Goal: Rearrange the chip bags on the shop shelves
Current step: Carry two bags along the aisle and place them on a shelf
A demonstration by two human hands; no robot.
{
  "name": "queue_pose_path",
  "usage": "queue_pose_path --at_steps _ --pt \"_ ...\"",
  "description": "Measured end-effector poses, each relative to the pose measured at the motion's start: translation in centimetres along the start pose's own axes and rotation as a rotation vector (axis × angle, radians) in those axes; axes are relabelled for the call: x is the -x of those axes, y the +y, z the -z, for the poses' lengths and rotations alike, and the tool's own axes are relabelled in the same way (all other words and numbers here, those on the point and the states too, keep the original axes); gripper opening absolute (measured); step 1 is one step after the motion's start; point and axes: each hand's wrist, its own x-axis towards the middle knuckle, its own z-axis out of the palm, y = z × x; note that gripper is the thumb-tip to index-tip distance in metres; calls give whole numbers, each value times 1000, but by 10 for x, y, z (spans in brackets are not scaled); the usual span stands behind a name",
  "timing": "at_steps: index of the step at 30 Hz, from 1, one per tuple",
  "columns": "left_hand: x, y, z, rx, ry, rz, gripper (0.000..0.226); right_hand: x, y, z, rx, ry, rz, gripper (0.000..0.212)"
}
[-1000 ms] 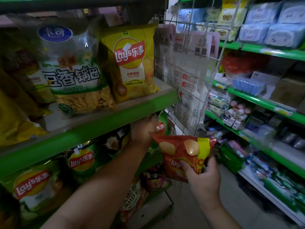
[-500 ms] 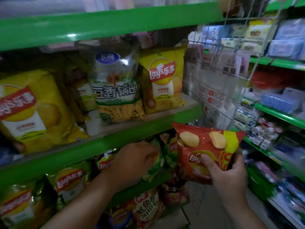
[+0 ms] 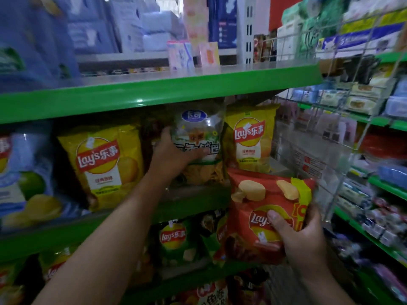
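My left hand (image 3: 174, 154) reaches up to the middle shelf (image 3: 193, 194) and grips the left side of a clear snack bag (image 3: 201, 137) with a blue oval label and yellow crisps inside. My right hand (image 3: 301, 236) holds a red Lay's bag (image 3: 259, 201) by its lower right part, thumb on the front, just in front of the shelf edge. Yellow Lay's bags stand on either side of the clear bag: a yellow Lay's bag on the left (image 3: 101, 164), a yellow Lay's bag on the right (image 3: 250, 139).
Green Lay's bags (image 3: 174, 241) fill the shelf below. The upper green shelf (image 3: 154, 91) carries blue and white packs. A wire rack (image 3: 330, 128) with small packets hangs at the shelf's right end. More green shelves (image 3: 374, 183) with goods run along the right.
My left hand rose from the lower shelf to the middle shelf and took hold of the clear snack bag. The red bag came up a little in my right hand. The view tilted upward.
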Motion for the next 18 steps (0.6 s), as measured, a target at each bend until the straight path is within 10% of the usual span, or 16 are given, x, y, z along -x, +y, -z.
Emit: queue_pose_path --at_steps 11,18 --pt "15 22 17 -196 131 -89 77 -3 -2 -10 -124 -91 -79 60" --pt "27 39 31 -41 137 85 101 -8 -7 -14 -253 -81 -70 74"
